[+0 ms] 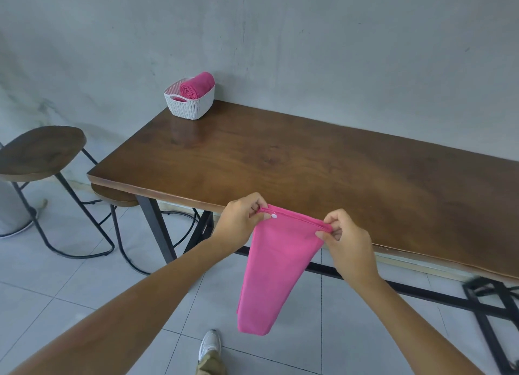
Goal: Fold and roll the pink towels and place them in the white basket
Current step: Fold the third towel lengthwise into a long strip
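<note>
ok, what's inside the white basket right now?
One rolled pink towel lies in the white basket, poking above its rim. More pink shows through the handle slot; same towel or another, cannot tell. The basket's walls hide the bottom.

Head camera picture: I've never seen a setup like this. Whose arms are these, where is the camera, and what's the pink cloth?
No machine here: a person wears the camera on the head, so you look down along their arms. The left hand and right hand each pinch a top corner of a pink towel, which hangs in front of the wooden table. At the table's far corner stands a white basket holding a rolled towel. A stool stands to the left.
</note>
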The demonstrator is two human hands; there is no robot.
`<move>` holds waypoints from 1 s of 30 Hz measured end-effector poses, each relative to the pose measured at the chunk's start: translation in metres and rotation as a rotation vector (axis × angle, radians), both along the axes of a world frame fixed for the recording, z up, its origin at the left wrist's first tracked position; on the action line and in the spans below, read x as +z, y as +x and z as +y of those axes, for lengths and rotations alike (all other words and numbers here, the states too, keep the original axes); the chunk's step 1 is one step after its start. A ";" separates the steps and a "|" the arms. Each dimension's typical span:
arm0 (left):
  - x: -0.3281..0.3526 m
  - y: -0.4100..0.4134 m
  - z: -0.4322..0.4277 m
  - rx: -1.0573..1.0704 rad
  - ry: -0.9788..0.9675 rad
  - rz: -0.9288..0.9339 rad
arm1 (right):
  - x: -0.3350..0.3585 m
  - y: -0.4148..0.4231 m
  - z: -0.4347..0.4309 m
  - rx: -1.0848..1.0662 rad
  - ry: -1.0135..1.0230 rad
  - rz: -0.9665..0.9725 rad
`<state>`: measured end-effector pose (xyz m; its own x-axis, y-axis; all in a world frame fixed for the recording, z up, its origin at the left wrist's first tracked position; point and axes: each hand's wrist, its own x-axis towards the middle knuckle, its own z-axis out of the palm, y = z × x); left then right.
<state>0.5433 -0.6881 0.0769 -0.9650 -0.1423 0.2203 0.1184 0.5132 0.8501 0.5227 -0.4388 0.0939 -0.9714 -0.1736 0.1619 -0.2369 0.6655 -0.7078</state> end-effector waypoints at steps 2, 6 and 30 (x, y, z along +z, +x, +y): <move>-0.003 -0.009 0.001 0.053 0.049 -0.040 | -0.004 -0.007 -0.006 -0.050 -0.120 -0.055; -0.012 -0.028 0.001 0.136 0.237 -0.113 | -0.010 -0.027 -0.018 -0.184 -0.245 -0.071; -0.076 -0.190 -0.008 0.232 -0.353 -0.165 | -0.101 -0.175 -0.061 -0.395 0.363 0.123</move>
